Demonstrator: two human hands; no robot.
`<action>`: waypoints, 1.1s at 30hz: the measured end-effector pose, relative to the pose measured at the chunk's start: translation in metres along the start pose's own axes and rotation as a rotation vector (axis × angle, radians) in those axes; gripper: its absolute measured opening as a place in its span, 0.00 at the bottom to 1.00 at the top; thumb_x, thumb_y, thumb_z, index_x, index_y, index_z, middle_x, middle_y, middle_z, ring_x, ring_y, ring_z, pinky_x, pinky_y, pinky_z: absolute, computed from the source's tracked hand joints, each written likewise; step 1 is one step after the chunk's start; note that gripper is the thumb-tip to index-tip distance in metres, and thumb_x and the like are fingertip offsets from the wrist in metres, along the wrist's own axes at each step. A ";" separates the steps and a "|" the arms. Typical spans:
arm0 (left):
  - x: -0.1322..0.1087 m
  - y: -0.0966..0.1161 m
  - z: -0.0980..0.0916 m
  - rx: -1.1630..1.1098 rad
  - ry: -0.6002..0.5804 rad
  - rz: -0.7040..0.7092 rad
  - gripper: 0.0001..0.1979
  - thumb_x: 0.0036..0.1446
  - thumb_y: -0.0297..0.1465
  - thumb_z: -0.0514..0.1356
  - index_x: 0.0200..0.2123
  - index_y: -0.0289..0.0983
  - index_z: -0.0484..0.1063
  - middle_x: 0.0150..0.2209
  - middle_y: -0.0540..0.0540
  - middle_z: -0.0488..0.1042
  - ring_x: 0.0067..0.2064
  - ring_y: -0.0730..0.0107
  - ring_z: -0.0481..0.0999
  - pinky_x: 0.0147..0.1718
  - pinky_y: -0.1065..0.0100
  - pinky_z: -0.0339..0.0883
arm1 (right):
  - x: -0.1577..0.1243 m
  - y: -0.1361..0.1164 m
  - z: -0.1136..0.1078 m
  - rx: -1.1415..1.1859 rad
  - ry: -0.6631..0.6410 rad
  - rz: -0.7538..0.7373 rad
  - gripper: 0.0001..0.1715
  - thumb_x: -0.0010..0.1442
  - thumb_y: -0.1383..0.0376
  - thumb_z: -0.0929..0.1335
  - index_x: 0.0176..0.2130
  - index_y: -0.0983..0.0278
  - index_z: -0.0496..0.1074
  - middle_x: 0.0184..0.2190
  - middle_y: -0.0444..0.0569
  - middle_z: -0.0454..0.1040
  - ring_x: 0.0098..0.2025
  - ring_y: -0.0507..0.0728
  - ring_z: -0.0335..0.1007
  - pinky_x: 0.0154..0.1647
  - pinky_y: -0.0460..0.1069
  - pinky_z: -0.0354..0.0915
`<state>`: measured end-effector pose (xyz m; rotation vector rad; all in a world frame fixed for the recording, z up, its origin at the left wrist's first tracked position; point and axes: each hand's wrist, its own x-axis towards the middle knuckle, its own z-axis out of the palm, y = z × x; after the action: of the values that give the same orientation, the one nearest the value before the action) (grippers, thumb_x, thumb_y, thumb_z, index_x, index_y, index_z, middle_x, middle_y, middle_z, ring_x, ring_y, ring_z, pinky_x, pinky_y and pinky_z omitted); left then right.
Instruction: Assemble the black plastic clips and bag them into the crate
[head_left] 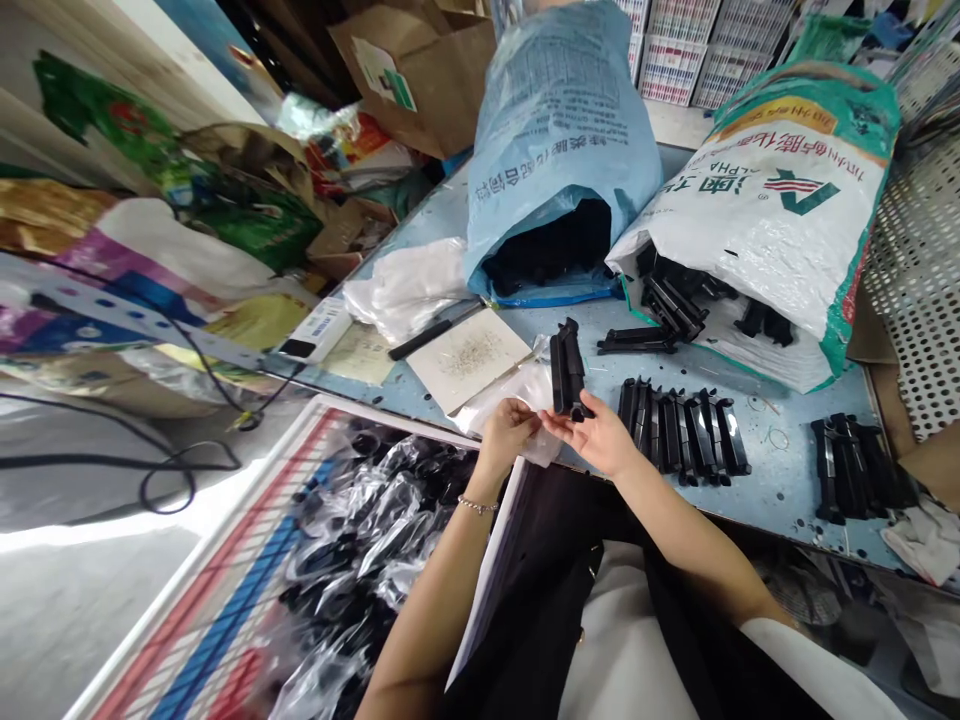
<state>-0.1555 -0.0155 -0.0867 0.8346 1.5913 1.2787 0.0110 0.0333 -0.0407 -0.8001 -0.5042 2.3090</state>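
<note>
My right hand (598,437) holds a small bundle of long, narrow black plastic parts (568,370), upright above the table edge, with thumb and fingers at their lower end. Close beside it, my left hand (510,432) is closed in a pinch at a thin clear plastic bag (541,452); its fingertips almost meet those of my right hand. A row of similar black parts (679,432) lies side by side just right of my right hand. Farther right is a second group of black parts (855,465).
A blue sack (562,110) and a white-green sack (780,220), both with black parts inside, lie at the back. A cardboard piece (470,358) and a black stick-like tool (420,340) rest at left. Below stands a crate (202,590) of bagged black parts.
</note>
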 end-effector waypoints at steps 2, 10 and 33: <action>-0.003 -0.001 -0.002 -0.039 0.033 0.026 0.16 0.45 0.38 0.66 0.33 0.39 0.63 0.24 0.54 0.72 0.25 0.73 0.71 0.28 0.71 0.64 | 0.014 0.007 0.002 -0.013 0.100 -0.083 0.19 0.49 0.53 0.77 0.33 0.64 0.76 0.28 0.47 0.79 0.39 0.58 0.78 0.45 0.52 0.72; -0.006 -0.005 -0.012 -0.042 0.015 -0.050 0.17 0.43 0.35 0.68 0.32 0.39 0.64 0.25 0.53 0.73 0.25 0.72 0.72 0.26 0.71 0.62 | 0.009 0.013 0.005 -0.004 0.027 -0.125 0.23 0.48 0.50 0.78 0.36 0.63 0.76 0.34 0.49 0.81 0.42 0.60 0.78 0.45 0.55 0.72; -0.040 -0.015 -0.013 0.139 0.472 0.425 0.06 0.58 0.25 0.56 0.39 0.40 0.64 0.41 0.46 0.69 0.44 0.67 0.74 0.47 0.62 0.70 | 0.002 0.001 -0.007 -0.124 0.115 -0.297 0.19 0.48 0.53 0.78 0.36 0.61 0.77 0.35 0.45 0.80 0.40 0.57 0.77 0.46 0.53 0.74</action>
<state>-0.1527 -0.0602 -0.0914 1.0515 1.9560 1.7806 0.0140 0.0348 -0.0472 -0.8489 -0.6714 1.9632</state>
